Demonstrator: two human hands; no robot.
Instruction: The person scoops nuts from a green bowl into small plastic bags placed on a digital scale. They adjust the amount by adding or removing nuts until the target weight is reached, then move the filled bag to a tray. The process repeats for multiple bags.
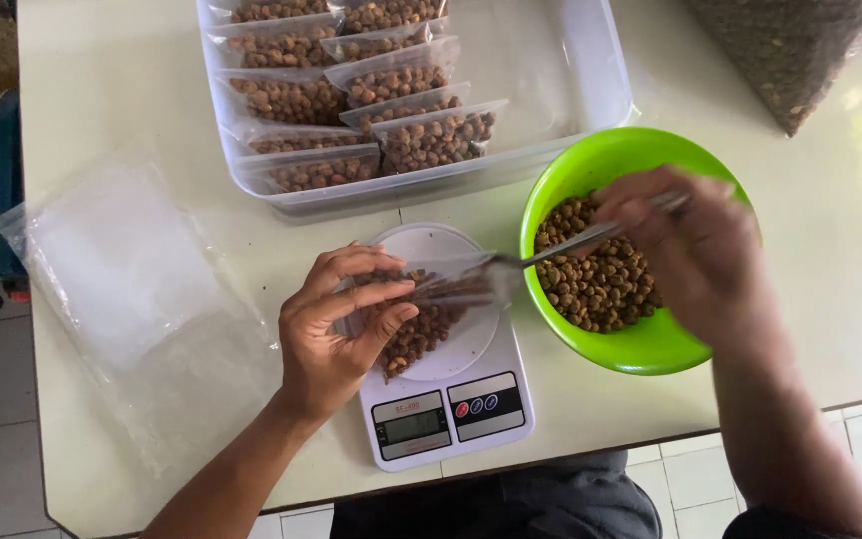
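Setting: a small-scale food-packing station, likely domestic. Indicators: a cream table (112, 90) over a tiled floor (695, 479); a white digital kitchen scale (446, 404); a green bowl (650, 349) of brown pellets; a clear tray (591, 80) of filled pouches; a stack of empty plastic bags (122, 269).

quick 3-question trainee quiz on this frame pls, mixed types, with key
1. True or false: the small clear bag held by the left hand lies on the white kitchen scale.
2. Which hand holds the metal spoon? A) left B) right C) neither
3. Fill in: the filled bags are stacked in a clear plastic ____ behind the scale.

Key
1. True.
2. B: the right hand holds it over the green bowl of brown pellets, tip toward the bag.
3. Tray.
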